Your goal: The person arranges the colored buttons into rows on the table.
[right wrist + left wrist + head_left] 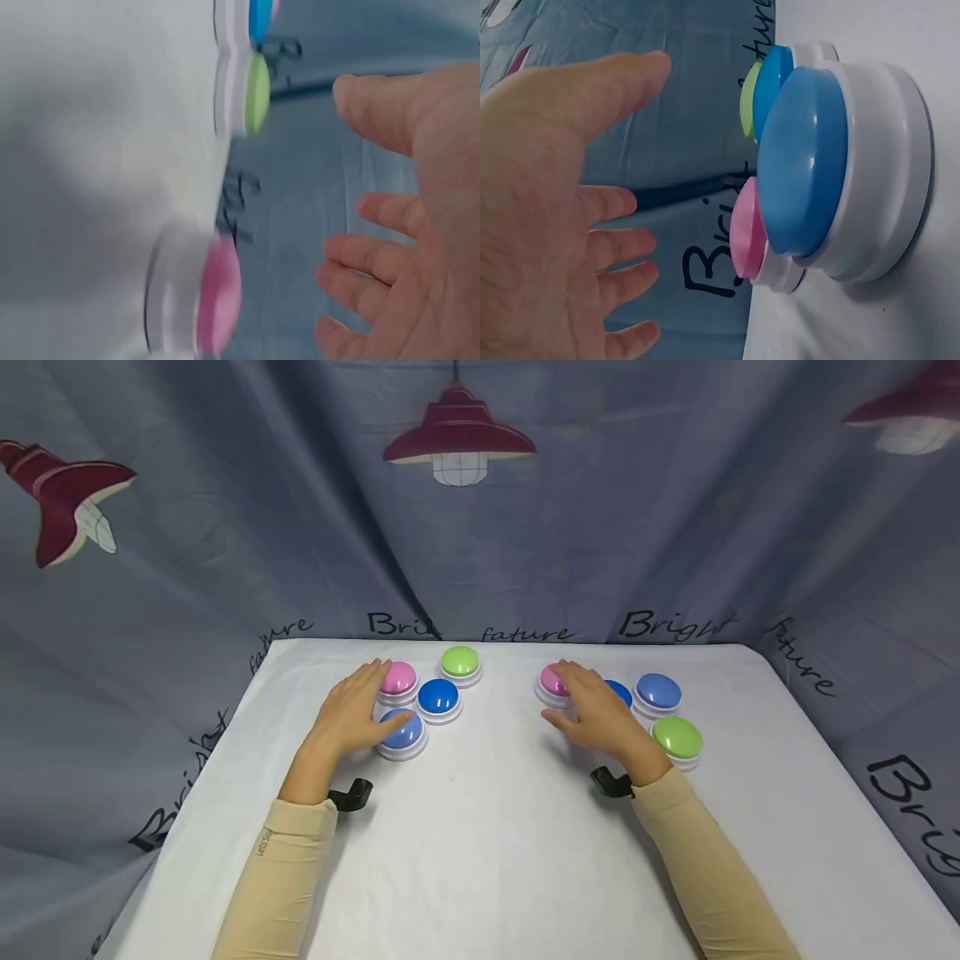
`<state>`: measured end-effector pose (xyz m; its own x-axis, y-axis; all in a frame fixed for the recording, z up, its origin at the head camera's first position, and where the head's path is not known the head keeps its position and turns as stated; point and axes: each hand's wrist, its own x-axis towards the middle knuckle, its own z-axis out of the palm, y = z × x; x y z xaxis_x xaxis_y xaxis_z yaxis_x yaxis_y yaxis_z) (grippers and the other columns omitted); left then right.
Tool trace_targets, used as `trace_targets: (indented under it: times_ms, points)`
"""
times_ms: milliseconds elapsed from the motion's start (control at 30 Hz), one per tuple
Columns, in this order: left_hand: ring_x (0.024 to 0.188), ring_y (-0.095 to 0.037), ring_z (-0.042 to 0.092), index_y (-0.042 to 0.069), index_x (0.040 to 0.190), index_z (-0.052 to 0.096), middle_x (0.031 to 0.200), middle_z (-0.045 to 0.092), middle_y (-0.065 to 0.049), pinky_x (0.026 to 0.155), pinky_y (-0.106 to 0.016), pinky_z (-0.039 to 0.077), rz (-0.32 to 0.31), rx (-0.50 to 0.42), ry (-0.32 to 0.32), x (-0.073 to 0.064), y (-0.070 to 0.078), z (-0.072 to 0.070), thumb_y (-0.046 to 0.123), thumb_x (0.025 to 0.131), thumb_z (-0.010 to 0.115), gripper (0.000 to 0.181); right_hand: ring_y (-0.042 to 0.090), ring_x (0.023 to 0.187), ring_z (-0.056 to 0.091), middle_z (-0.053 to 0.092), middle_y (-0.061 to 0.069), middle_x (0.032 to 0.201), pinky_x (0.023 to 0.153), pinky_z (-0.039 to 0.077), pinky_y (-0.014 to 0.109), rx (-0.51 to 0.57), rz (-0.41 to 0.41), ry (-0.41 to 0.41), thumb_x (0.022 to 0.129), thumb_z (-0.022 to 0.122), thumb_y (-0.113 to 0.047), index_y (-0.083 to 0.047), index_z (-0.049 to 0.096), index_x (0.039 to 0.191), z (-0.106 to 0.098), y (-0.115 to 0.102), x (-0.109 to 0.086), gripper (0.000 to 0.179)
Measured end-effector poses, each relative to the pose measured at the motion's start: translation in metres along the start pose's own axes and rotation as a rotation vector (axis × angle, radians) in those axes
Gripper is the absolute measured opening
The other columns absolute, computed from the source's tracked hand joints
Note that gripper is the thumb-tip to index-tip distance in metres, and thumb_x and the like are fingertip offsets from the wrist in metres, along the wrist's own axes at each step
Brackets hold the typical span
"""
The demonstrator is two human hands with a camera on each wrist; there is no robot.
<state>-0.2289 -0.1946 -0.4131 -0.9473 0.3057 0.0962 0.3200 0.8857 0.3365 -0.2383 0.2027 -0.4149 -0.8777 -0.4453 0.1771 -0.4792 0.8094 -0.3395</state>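
Note:
My left hand [352, 710] hovers over the left group of round push buttons with white bases, its fingers extended and its thumb out over the light blue button [402, 733]. Beside its fingers is a pink button [399, 678]; a dark blue one [438, 696] and a green one [460, 660] lie farther right. In the left wrist view, a gap separates the palm from the light blue button [802, 165]. My right hand [600, 714] hangs over the right group, fingertips overlapping a pink button [552, 682] and the hand partly hiding a dark blue one [621, 692]. Both hands hold nothing.
To the right of my right hand stand a light blue button [658, 691] and a green button [678, 737]. All the buttons rest on a white-covered table [480, 843]. A grey-blue curtain [480, 552] with printed lamps and lettering hangs behind the table's far edge.

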Motion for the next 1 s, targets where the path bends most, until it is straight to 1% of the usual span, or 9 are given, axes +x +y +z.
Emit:
trace_targets:
  times_ms: [167, 267, 400, 533, 700, 867, 1000]
  points:
    - [0.148, -0.034, 0.018, 0.009, 0.158, 0.02, 0.162, 0.021, -0.014, 0.116, -0.056, 0.017, 0.013, -0.06, -0.02, -0.002, -0.002, -0.007, 0.063, 0.087, 0.061, 0.098, 0.031, 0.143, 0.031, 0.036, 0.014, 0.155, 0.115, 0.026, 0.05, 0.072, -0.04, -0.047, 0.092, 0.067, -0.043, -0.008, 0.035, 0.152, 0.018, -0.022, 0.013, 0.076]
    - [0.147, -0.033, 0.02, 0.012, 0.158, 0.021, 0.161, 0.023, -0.012, 0.115, -0.057, 0.02, -0.005, -0.103, -0.034, -0.008, -0.007, -0.011, 0.061, 0.087, 0.064, 0.097, 0.029, 0.143, 0.032, 0.037, 0.012, 0.155, 0.115, 0.027, 0.049, 0.114, -0.07, -0.076, 0.092, 0.067, -0.043, -0.01, 0.036, 0.152, 0.028, -0.035, 0.023, 0.075]
    - [0.146, -0.033, 0.023, 0.012, 0.158, 0.022, 0.161, 0.026, -0.011, 0.115, -0.055, 0.022, -0.023, -0.141, -0.068, -0.018, -0.013, -0.01, 0.058, 0.086, 0.068, 0.097, 0.028, 0.142, 0.034, 0.04, 0.01, 0.154, 0.115, 0.027, 0.046, 0.124, -0.099, -0.104, 0.093, 0.066, -0.044, -0.01, 0.038, 0.151, 0.04, -0.05, 0.034, 0.074]
    - [0.145, -0.034, 0.025, 0.009, 0.157, 0.023, 0.159, 0.029, -0.013, 0.115, -0.053, 0.023, -0.006, -0.166, -0.081, -0.027, -0.022, -0.006, 0.056, 0.084, 0.071, 0.1, 0.026, 0.14, 0.037, 0.043, 0.009, 0.151, 0.114, 0.029, 0.043, 0.115, -0.142, -0.116, 0.093, 0.065, -0.045, -0.011, 0.038, 0.151, 0.048, -0.065, 0.041, 0.073]
    - [0.144, -0.035, 0.027, 0.008, 0.156, 0.025, 0.157, 0.031, -0.015, 0.115, -0.053, 0.024, 0.013, -0.205, -0.088, -0.037, -0.033, 0.002, 0.055, 0.081, 0.075, 0.102, 0.026, 0.139, 0.039, 0.045, 0.009, 0.149, 0.114, 0.03, 0.041, 0.134, -0.243, -0.138, 0.094, 0.065, -0.042, -0.008, 0.039, 0.15, 0.058, -0.086, 0.047, 0.07]
    - [0.143, -0.036, 0.029, 0.007, 0.156, 0.025, 0.157, 0.032, -0.017, 0.115, -0.053, 0.024, 0.0, -0.244, -0.112, -0.045, -0.039, 0.015, 0.05, 0.082, 0.077, 0.101, 0.024, 0.136, 0.042, 0.048, 0.009, 0.146, 0.112, 0.032, 0.038, 0.12, -0.301, -0.184, 0.094, 0.065, -0.041, -0.007, 0.039, 0.15, 0.071, -0.104, 0.051, 0.07]
    - [0.144, -0.036, 0.028, 0.009, 0.157, 0.024, 0.157, 0.032, -0.017, 0.115, -0.053, 0.023, -0.029, -0.296, -0.127, -0.049, -0.044, 0.026, 0.045, 0.083, 0.078, 0.099, 0.023, 0.134, 0.044, 0.05, 0.009, 0.144, 0.111, 0.035, 0.038, 0.115, -0.304, -0.224, 0.094, 0.065, -0.041, -0.007, 0.04, 0.149, 0.082, -0.115, 0.053, 0.069]
